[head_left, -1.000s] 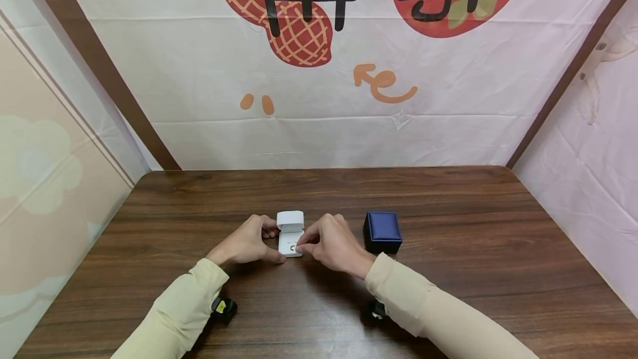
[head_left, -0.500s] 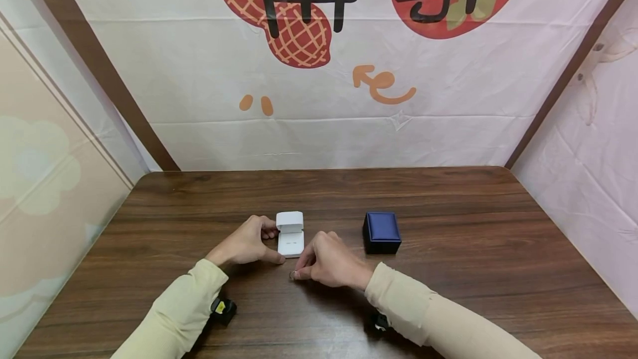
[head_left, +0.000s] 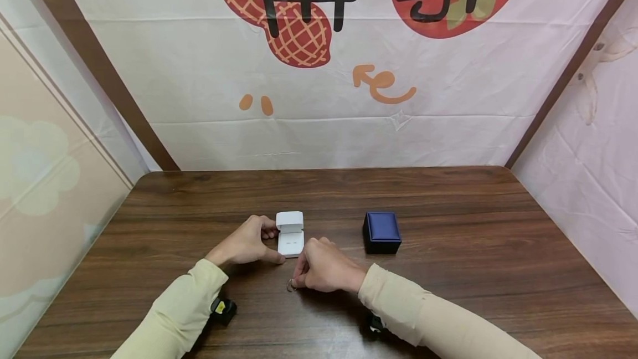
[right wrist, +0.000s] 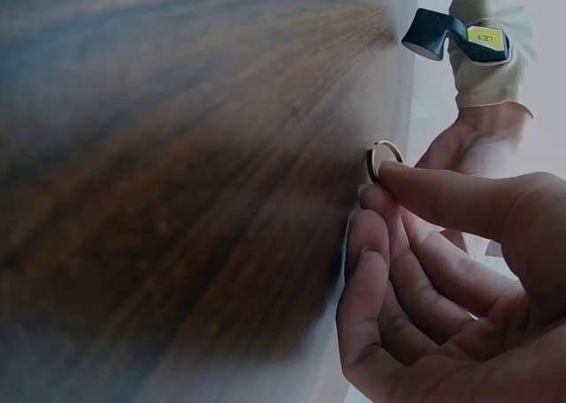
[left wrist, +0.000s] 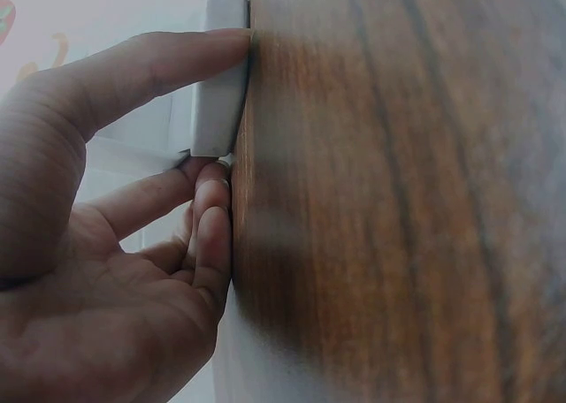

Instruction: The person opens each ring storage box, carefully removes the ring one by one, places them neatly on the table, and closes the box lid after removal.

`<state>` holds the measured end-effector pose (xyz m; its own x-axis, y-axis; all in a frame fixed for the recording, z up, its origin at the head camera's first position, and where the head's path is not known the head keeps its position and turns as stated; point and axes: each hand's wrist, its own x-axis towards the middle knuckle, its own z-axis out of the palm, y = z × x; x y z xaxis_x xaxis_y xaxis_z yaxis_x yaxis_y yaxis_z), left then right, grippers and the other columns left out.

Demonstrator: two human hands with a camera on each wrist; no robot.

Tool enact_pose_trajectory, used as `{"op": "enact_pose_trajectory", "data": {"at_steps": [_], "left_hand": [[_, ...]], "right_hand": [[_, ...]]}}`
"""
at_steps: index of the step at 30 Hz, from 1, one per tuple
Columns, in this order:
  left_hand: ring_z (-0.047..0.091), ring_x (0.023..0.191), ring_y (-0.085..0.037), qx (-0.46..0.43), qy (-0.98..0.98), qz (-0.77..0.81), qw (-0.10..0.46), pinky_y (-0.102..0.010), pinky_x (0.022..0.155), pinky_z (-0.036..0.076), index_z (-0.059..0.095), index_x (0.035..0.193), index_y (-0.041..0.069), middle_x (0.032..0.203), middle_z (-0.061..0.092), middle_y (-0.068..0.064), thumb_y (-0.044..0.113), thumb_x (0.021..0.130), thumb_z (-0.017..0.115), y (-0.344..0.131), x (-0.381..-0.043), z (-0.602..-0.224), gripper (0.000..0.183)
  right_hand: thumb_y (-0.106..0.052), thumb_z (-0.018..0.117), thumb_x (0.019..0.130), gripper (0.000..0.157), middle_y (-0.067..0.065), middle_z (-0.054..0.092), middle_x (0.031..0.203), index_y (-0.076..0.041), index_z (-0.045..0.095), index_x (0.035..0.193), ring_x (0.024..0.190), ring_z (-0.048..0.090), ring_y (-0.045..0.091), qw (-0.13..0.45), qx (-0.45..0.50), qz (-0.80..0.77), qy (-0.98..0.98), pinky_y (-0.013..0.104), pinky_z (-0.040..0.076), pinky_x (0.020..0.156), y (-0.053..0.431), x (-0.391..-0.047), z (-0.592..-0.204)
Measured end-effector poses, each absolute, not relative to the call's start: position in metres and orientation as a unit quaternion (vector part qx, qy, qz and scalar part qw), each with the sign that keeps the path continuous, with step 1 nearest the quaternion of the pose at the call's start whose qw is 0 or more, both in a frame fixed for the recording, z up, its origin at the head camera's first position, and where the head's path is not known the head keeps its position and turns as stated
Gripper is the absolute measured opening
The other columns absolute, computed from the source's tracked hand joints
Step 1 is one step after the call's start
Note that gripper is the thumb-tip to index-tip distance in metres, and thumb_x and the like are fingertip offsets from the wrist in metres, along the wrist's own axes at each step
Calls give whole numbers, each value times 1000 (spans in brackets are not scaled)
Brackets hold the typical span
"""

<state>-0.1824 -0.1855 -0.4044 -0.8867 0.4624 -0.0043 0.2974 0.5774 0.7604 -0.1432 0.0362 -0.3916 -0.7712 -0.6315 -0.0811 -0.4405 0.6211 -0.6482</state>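
A small white ring box [head_left: 291, 249] stands on the table with its lid raised and a slotted pad inside. My left hand [head_left: 246, 241] steadies it from the left, thumb at its front corner and curled fingers by its hinge side; the left wrist view shows the box [left wrist: 217, 102] between them. In front of the box, my right hand [head_left: 326, 266] pinches a thin ring between thumb and forefinger. The right wrist view shows this gold-coloured ring [right wrist: 370, 166] on edge, close over the wood, with the other fingers folded.
A dark blue box [head_left: 384, 227] with a closed lid stands on the brown wooden table [head_left: 448, 226], right of the white box. A printed white cloth [head_left: 209, 71] hangs behind the table. Black wrist cameras [head_left: 224, 310] sit under the sleeves.
The right hand has taken the ring out of the white box and brought it forward, towards the person, close to the tabletop. The left hand stays at the box.
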Motion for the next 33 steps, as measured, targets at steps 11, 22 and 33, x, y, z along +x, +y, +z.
{"op": "enact_pose_trajectory", "data": {"at_steps": [11,22,33], "left_hand": [[54,82,-19,216,882,407,101,-28,73,46,69,95,-1,87,62,-6,14,66,94,-186,-183,-405,41],[54,83,-19,210,884,405,102,-29,74,47,69,96,-2,90,62,-7,15,65,94,-186,-183,-407,42],[55,83,-19,217,882,408,95,-31,75,47,70,95,-1,88,62,-6,14,64,94,-184,-183,-406,42]], "right_hand": [[-18,87,80,16,-21,62,56,-20,77,67,52,53,-5,152,-299,-316,887,17,45,54,36,-142,-393],[-20,88,79,10,-18,68,62,-19,80,72,62,58,-7,132,-313,-341,876,16,46,64,41,-149,-393],[-21,86,82,10,-12,71,70,-13,80,84,66,63,0,101,-268,-381,879,22,51,64,52,-168,-381]]}}
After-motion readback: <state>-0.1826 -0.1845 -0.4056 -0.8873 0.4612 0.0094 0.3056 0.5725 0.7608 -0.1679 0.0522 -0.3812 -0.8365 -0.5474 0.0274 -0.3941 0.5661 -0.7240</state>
